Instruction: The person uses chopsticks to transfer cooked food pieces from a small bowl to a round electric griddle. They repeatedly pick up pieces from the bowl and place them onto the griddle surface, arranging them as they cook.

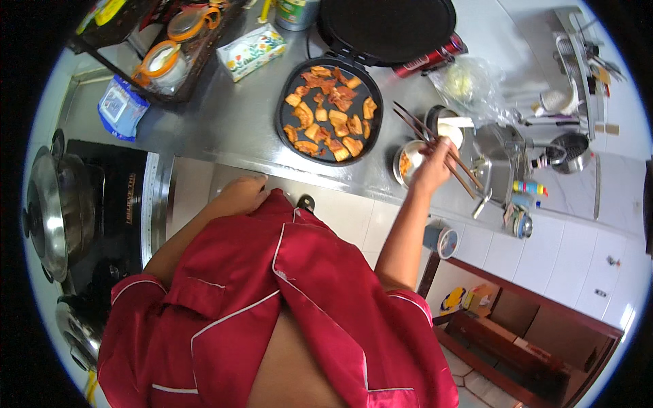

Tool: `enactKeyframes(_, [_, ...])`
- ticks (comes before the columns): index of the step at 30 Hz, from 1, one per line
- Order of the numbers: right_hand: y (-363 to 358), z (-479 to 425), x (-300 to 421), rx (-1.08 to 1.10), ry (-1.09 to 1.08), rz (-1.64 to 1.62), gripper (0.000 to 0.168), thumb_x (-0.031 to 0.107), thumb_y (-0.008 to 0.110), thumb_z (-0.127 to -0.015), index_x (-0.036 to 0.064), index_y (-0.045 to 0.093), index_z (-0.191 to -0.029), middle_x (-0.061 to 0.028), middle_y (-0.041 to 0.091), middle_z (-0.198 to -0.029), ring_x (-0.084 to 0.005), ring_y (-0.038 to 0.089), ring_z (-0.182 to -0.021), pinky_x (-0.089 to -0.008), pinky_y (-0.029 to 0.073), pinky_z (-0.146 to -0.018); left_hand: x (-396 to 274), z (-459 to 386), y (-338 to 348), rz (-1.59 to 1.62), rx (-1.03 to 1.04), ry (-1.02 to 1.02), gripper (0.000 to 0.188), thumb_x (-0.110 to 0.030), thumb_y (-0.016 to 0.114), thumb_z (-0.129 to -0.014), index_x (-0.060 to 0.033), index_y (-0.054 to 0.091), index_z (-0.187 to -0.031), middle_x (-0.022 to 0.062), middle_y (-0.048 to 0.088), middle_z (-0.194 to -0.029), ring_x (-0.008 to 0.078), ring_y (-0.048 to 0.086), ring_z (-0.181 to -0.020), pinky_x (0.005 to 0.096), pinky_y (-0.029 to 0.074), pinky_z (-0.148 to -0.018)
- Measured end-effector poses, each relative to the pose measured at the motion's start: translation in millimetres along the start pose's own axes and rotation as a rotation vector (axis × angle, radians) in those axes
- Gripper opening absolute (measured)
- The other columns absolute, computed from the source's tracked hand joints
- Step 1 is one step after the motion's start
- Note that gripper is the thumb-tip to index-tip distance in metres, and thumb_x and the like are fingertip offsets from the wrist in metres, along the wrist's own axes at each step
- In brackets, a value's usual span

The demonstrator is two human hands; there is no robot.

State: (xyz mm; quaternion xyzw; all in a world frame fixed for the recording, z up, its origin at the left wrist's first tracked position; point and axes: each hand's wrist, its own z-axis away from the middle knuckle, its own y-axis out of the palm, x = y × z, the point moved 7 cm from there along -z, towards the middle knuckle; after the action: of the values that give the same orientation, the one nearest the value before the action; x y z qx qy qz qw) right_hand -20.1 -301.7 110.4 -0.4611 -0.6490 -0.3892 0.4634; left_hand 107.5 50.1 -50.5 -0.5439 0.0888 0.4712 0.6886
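Many pieces of browned sliced meat point(339, 120) lie spread over the black round plate of an electric griddle point(285, 76), whose lid point(387, 28) stands open behind it. My right hand point(434, 166) holds wooden chopsticks point(465, 173) at the right of the griddle, above a metal bowl point(400, 166) with some orange-brown food inside. A second, dark-rimmed bowl point(433, 115) with a white utensil stands just behind. Near the counter's front edge, my left hand point(245, 193) is low beside the red shirt; whether it grips anything is unclear.
On the steel counter point(214, 132) are a floral tissue box point(252, 51), a blue pouch point(122, 107), orange-lidded jars point(163, 66) and a plastic bag with pale food point(461, 84). A sink point(497, 178) lies right. A lidded pot point(51, 209) stands on the left stove.
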Motion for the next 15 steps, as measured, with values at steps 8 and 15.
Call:
enactKeyframes(8, [-138, -5, -17, -0.091, 0.097, 0.075, 0.023, 0.023, 0.051, -0.091, 0.0, 0.052, -0.09, -0.0066, 0.054, -0.068, -0.0121, 0.051, -0.051, -0.0235, 0.043, -0.048, -50, -17, 7, -0.068, -0.086, 0.123, 0.037, -0.027, 0.051, -0.085, 0.0048, 0.053, -0.105, 0.023, 0.059, -0.095, 0.0376, 0.055, -0.091, 0.0435, 0.044, -0.08])
enactKeyframes(15, [-48, 1, -17, 0.219, 0.111, -0.035, 0.023, 0.023, 0.053, -0.09, 0.0, 0.055, -0.087, -0.0057, 0.058, -0.071, -0.0111, 0.054, -0.056, -0.0237, 0.045, -0.052, -90, -39, 39, -0.149, 0.112, 0.077, 0.042, -0.025, 0.052, -0.086, 0.0044, 0.05, -0.116, 0.0244, 0.055, -0.11, 0.0371, 0.053, -0.102, 0.0398, 0.042, -0.088])
